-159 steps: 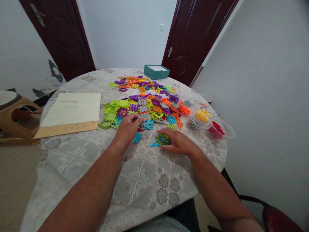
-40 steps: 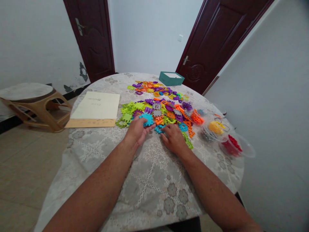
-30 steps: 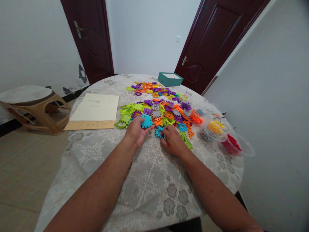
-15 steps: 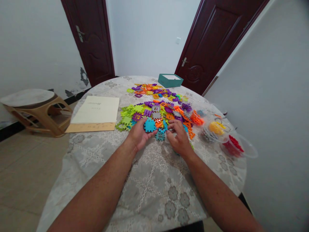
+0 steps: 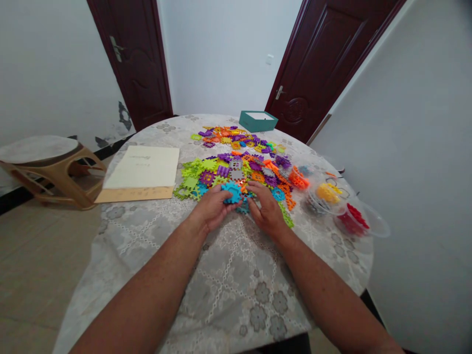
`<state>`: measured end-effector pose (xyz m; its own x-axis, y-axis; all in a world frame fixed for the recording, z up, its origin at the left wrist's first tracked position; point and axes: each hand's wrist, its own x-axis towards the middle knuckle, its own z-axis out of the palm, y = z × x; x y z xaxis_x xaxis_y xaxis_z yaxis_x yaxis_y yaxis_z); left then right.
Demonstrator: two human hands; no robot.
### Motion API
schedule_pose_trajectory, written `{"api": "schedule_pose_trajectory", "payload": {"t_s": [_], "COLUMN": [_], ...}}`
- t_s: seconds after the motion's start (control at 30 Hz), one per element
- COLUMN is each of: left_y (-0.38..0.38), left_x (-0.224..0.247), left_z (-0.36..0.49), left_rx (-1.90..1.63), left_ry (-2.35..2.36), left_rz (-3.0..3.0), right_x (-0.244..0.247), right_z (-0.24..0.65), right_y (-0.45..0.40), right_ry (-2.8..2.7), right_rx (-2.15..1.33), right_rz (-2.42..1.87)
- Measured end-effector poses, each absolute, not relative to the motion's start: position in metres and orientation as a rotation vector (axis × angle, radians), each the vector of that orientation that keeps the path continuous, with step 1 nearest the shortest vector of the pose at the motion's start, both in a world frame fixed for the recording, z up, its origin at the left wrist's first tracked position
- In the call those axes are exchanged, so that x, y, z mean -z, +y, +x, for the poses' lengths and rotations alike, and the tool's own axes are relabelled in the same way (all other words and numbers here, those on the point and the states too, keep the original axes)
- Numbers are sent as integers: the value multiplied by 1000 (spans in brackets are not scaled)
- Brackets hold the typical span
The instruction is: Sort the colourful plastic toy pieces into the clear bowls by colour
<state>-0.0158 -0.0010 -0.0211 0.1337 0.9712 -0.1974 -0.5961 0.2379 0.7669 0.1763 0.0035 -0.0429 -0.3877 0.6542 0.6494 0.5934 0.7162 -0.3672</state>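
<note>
My left hand holds blue toothed plastic pieces, with the thumb over their left side and fingers beneath. Just to the right is my right hand, its thumb and fingers apart beside the blue pieces; nothing is visibly gripped in it. Behind both hands spreads a heap of toothed plastic pieces in green, purple, orange, grey and blue, with a grey piece near its middle and light green pieces at the left.
Clear tubs at the right hold orange pieces, yellow pieces and red pieces. Farther back are a second spread of pieces and a teal box. A paper sheet lies left, and a stool stands beyond the table.
The blue pieces in my left hand have turned, and a gear-shaped one now shows on top. My right hand has shifted slightly left and no longer touches a blue piece.
</note>
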Motion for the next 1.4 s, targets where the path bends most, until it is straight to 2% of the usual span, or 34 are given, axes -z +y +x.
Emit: {"api": "schedule_pose_trajectory", "payload": {"t_s": [0.23, 0.47, 0.7, 1.1, 1.4], "left_y": [12, 13, 15, 14, 4], "left_x": [23, 20, 23, 26, 15], "left_z": [-21, -19, -23, -20, -17], "left_rx": [-1417, -1396, -1373, -1327, -1185], "left_ry": [845, 857, 819, 812, 756], "left_rz": [384, 345, 341, 310, 313], "right_x": [54, 42, 48, 39, 41], "right_z": [193, 183, 187, 186, 167], "right_y": [18, 15, 11, 11, -9], "right_ry": [-2349, -2436, -2394, -1727, -2051], "right_rx": [118, 175, 101, -131, 66], "right_rz": [-1437, -1566, -1345, -1210, -862]}}
